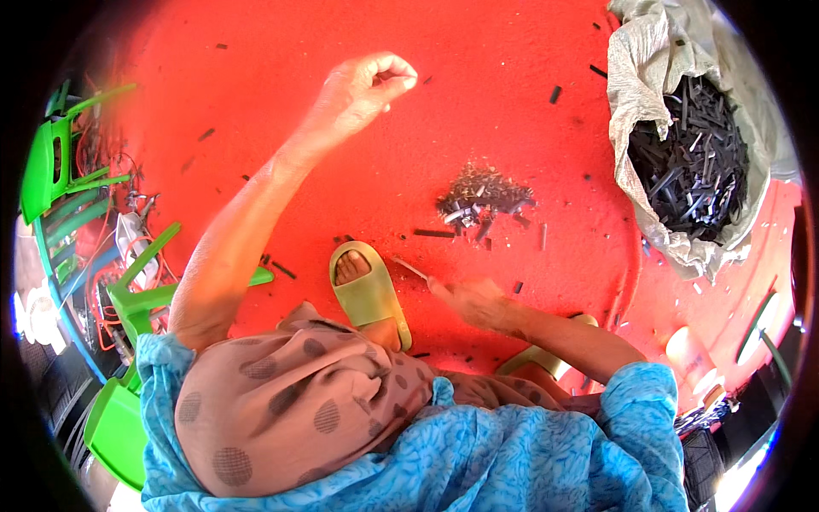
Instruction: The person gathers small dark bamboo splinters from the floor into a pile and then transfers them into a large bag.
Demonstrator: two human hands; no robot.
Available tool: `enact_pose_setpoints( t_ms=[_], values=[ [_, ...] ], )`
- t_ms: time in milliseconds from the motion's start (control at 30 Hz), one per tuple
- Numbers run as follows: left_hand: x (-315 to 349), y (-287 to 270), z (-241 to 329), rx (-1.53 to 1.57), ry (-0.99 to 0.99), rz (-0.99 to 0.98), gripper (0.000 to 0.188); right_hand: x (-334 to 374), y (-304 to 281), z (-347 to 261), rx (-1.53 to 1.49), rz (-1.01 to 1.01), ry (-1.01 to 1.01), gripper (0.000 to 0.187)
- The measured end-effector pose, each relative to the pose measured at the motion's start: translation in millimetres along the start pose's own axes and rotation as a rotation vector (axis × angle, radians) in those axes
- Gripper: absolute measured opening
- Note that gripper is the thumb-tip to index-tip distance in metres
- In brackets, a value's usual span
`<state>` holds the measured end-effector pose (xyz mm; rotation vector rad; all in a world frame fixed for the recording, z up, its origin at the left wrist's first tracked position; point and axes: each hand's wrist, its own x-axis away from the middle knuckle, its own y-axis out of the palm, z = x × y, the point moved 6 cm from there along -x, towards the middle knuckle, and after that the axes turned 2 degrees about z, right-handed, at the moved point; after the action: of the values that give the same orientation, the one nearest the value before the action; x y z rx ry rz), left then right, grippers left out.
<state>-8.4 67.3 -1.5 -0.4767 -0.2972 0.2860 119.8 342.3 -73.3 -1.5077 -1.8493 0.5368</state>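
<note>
My left hand is stretched out far over the red floor covering, thumb and forefinger closed in a pinch. Whatever lies between those fingertips, if anything, is too small to make out. Close to my sandalled foot, my right hand is closed round a thin, pale, stick-like tool, whose tip points toward the sandal. Beyond the right hand lies a small heap of dark scraps, mixed with brownish crumbs and a few shiny bits. A short black strip rests at the heap's near left side.
At the far right stands a pale woven sack, its mouth wide, full of black strips. Green plastic chairs and tangled wires line the left. My olive sandals rest on the red floor covering, where black pieces lie scattered.
</note>
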Motion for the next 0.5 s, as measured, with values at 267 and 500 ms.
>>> enact_pose_setpoints(
  t_ms=[267, 500],
  values=[
    [9.0, -4.9, -6.4, -0.021, -0.057, -0.003, 0.015, -9.1, -44.3, 50.4, 0.261, 0.134, 0.154, 0.038],
    [8.3, 0.9, 4.0, -0.022, -0.025, -0.017, 0.019, 25.7, -81.1, 75.3, 0.189, 0.406, 0.095, 0.044]
  ],
)
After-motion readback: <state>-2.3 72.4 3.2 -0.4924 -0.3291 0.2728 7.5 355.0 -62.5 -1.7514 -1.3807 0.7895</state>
